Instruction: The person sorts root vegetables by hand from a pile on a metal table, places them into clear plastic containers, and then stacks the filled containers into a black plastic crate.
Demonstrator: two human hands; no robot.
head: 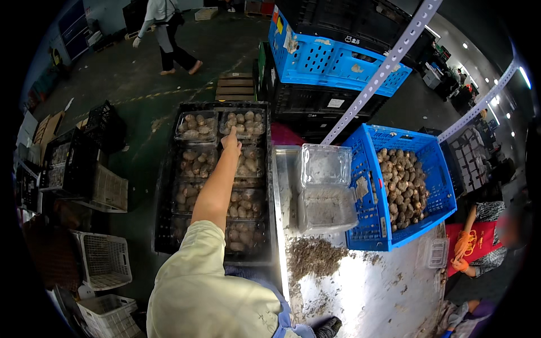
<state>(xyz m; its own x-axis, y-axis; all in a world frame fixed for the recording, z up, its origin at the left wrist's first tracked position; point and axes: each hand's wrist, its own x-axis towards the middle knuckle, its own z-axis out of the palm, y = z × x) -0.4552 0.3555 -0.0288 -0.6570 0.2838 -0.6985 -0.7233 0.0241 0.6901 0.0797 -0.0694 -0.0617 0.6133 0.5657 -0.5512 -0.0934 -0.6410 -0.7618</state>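
My left hand [230, 141], bare, is stretched out over a black crate [162, 215]. Its index finger lies at the near edge of a lidded clear plastic box [253, 126] of small brown taro-like tubers. Whether the fingers grip the box is hard to see. Several similar boxes fill the crate in two columns, partly hidden under my forearm. Low in the picture, a dark gloved hand, apparently my right hand [329, 327], shows only in part over the metal table [372, 291]. An opened clear clamshell box [327, 209] sits on that table, with no tubers in it.
A tilted blue crate [367, 224] holds loose tubers [401, 186]. Dirt [317, 257] litters the table. A perforated metal post [376, 80] rises beyond it, before stacked crates [329, 59]. A co-worker in orange gloves [463, 245] is at right; another person [167, 34] walks behind. White baskets [105, 262] stand left.
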